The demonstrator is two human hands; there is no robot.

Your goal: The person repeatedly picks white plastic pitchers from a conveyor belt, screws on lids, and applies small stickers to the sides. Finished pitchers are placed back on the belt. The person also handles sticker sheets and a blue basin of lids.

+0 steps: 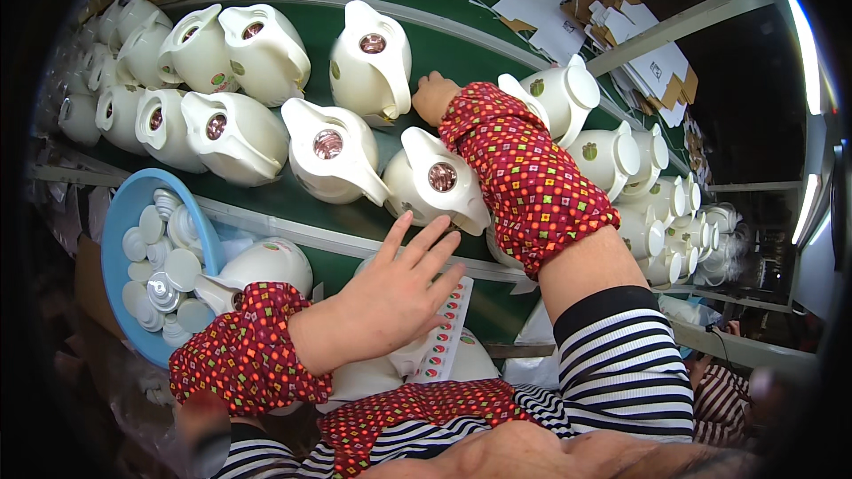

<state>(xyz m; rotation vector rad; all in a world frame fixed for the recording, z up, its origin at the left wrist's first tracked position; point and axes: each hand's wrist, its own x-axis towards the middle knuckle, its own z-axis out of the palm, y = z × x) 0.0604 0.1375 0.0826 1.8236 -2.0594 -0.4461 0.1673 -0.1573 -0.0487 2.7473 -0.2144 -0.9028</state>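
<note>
My left hand [382,306] is open with its fingers spread, above a white sheet of small round red-and-green stickers [453,324]. Its fingertips come close to the base of a cream-coloured vacuum jug [417,173] without a lid, its mouth showing a shiny, coppery lining. Farther off, my right hand [435,98] reaches beside another lidless jug [351,71]; its fingers are mostly hidden, and I cannot tell whether it touches that jug. A third open jug [324,173] stands left of the near one, its handle turned toward it.
Rows of lidless jugs [235,142] stand on the green conveyor belt [461,35] to the left. On the right, several jugs with lids [608,155] crowd together. A blue basin [114,288] holds white lids and stoppers. Flattened cartons [643,62] lie beyond the belt's metal rail.
</note>
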